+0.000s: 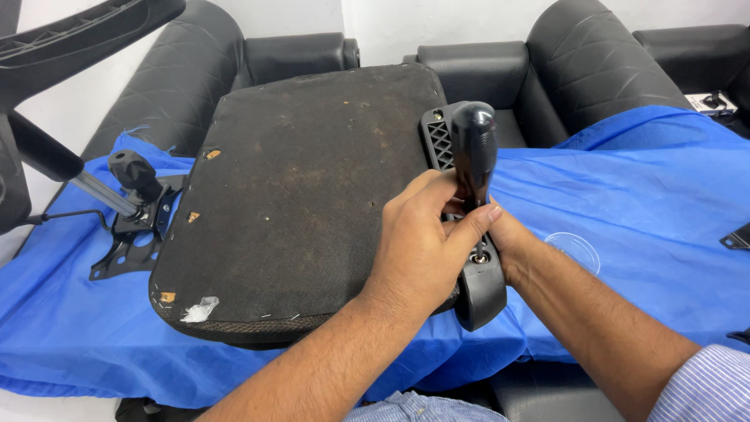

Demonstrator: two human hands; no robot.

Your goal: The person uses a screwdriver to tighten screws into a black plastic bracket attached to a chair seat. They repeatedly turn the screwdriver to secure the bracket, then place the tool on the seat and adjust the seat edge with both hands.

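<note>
A black-handled screwdriver (473,148) is gripped by the left hand (422,234) at an armrest bracket (469,258) beside the upturned seat (305,195); the right hand's (508,242) fingers are hidden. The bracket appears still attached.

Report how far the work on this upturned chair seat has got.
Done: the seat lies underside up on the blue cloth, and the tilt mechanism rests beside it, apart. In hand: the left hand steadies a screwdriver on a screw in the armrest bracket; the right hand sits mostly hidden behind. Left: that bracket remains on the seat edge.
</note>
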